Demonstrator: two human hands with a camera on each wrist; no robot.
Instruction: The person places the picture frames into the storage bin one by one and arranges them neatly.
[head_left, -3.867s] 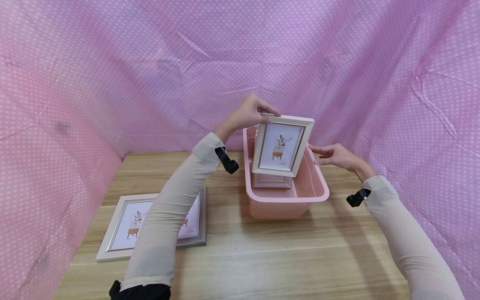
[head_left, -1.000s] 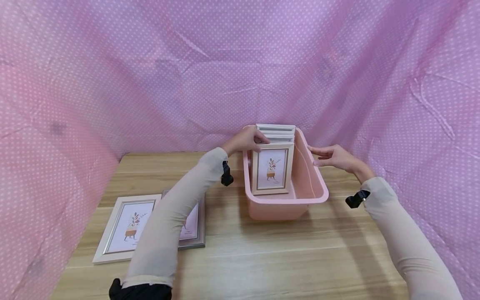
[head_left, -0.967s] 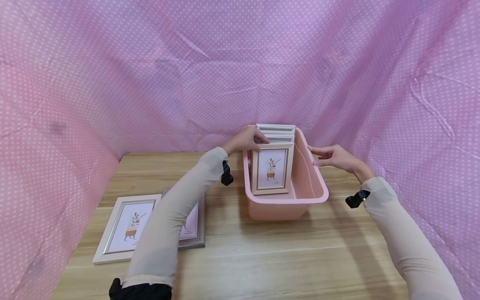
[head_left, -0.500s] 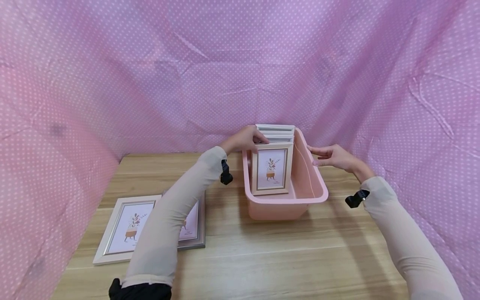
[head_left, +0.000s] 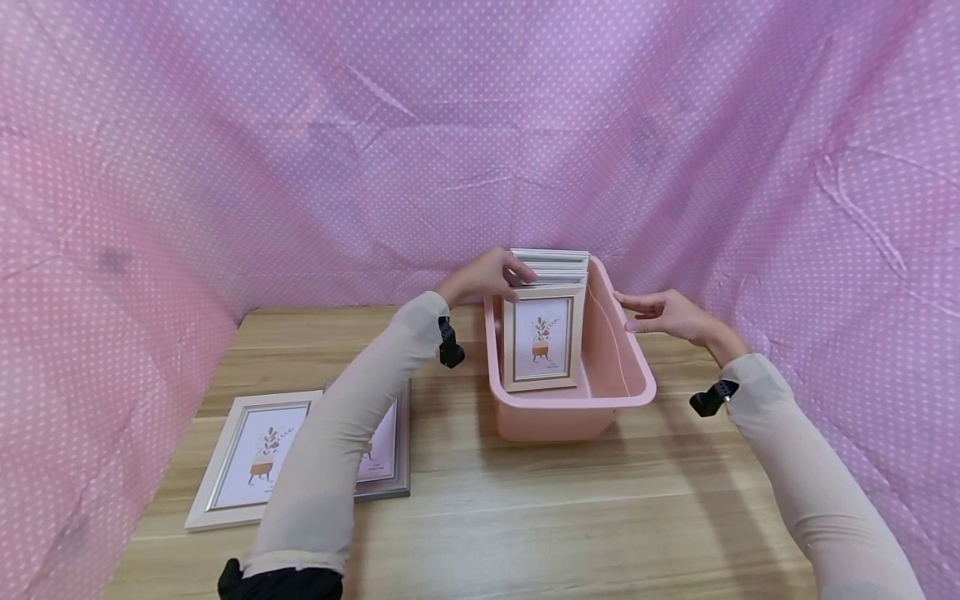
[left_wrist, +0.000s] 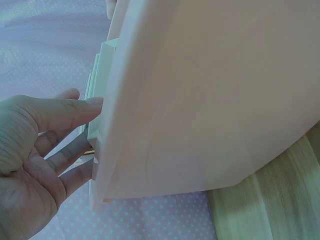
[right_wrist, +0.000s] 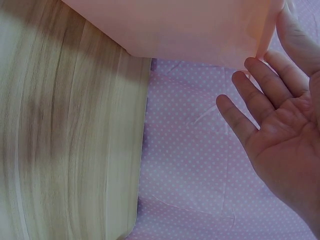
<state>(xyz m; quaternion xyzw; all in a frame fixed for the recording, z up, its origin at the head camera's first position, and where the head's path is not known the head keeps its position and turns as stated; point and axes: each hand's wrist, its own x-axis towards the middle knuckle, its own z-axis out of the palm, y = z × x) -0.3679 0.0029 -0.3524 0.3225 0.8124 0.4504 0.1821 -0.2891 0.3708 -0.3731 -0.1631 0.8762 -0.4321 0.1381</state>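
Observation:
My left hand [head_left: 487, 273] holds the top left corner of a cream picture frame [head_left: 543, 337] with a potted-plant print. In the left wrist view, the thumb touches the edge of the frame [left_wrist: 106, 65] and the other fingers reach behind it. The frame stands slightly tilted back inside a pink plastic tub [head_left: 570, 421], in front of several white picture frames [head_left: 551, 258]. With straight, spread fingers, my right hand [head_left: 671, 317] touches the tub's right rim. The right wrist view has the thumb and index fingertip at the tub's edge [right_wrist: 200, 35].
On the wooden table [head_left: 480, 525] at left lie a cream picture frame [head_left: 258, 458] and a grey-brown one [head_left: 390, 450], partly covered by my left sleeve. Pink dotted cloth [head_left: 420, 125] hangs at the back and sides.
The cream frame was above the tub, then came down into it before the white frames. In the last second it and my left hand shifted slightly left. The right hand stayed at the rim.

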